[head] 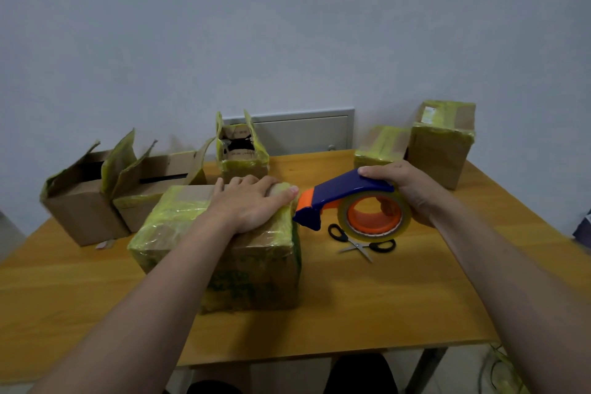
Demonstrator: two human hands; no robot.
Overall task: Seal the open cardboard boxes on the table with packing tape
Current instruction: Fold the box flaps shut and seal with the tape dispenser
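A closed cardboard box [256, 269] wrapped in yellowish tape stands at the middle of the table. My left hand [249, 205] lies flat on its top, fingers straight. Just right of the box's top edge, my right hand [412, 192] grips a blue and orange tape dispenser [345, 201] with a roll of clear tape, its nose close to the box's right corner. Three open boxes stand behind: two at the far left [80, 211] [153, 195] and one at the back centre [241, 150], all with flaps up.
Black-handled scissors [361, 241] lie on the wooden table [383, 304] under the dispenser. Two taped, closed boxes [382, 145] [443, 144] stand at the back right. A wall and a grey panel are behind the table.
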